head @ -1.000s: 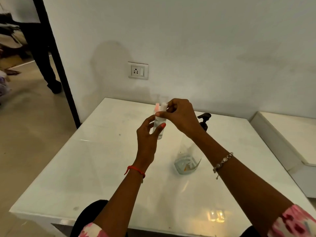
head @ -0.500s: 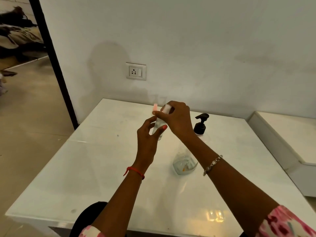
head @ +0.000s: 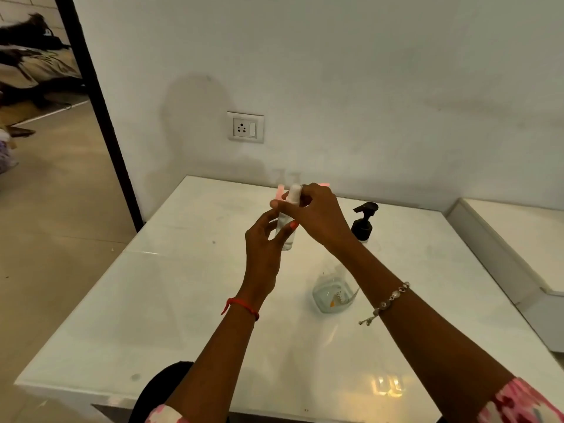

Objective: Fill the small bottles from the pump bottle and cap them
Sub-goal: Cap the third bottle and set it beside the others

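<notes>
Small clear bottle is upright above the surface, left hand curled round its body, right hand pinching the white cap; it looks light, rigid and slick, so hold mid-body and twist gently.

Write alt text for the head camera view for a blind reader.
Above a white table, the left hand grips a small clear bottle while the right hand pinches its white cap. A black pump and a clear container stand nearby.
</notes>
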